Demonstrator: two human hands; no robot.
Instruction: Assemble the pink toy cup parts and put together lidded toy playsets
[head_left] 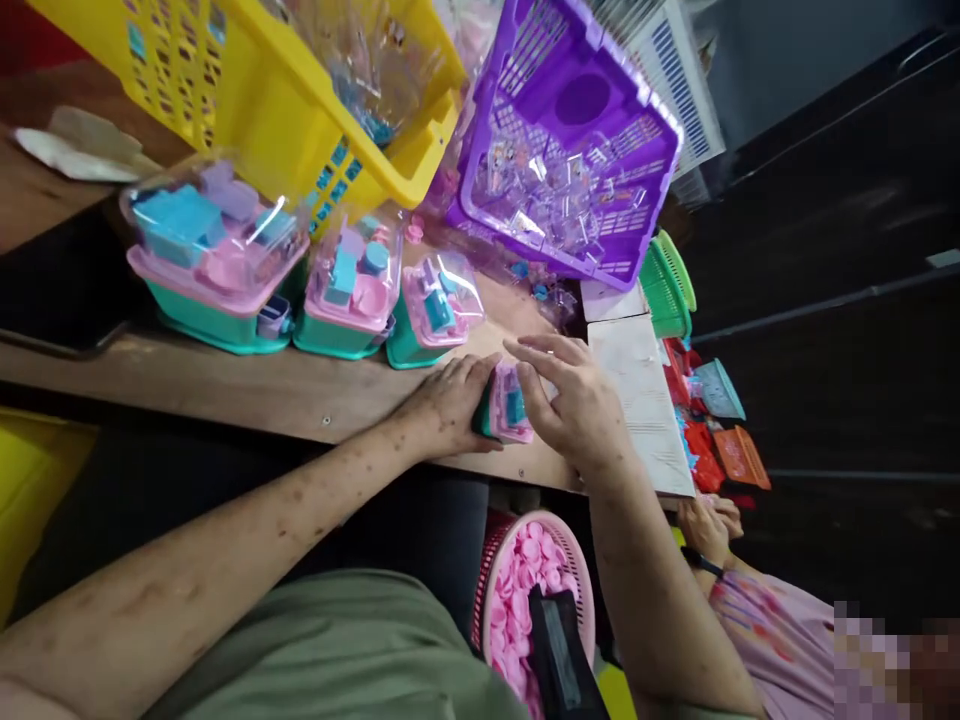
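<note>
At the table's front edge, my left hand is curled round the left side of a small toy box with a green base and a pink top holding a blue piece. My right hand hovers at the box's upper right, its fingers stretched out and apart; whether the fingertips touch it, I cannot tell. To the left stand three similar toy boxes with clear lids: a large toy box, a middle toy box and a smaller toy box.
Behind stand a yellow basket and a tilted purple basket with clear plastic parts. Below the edge, a pink basket holds pink pieces and a black item. White board lies right; another person's hands are beyond.
</note>
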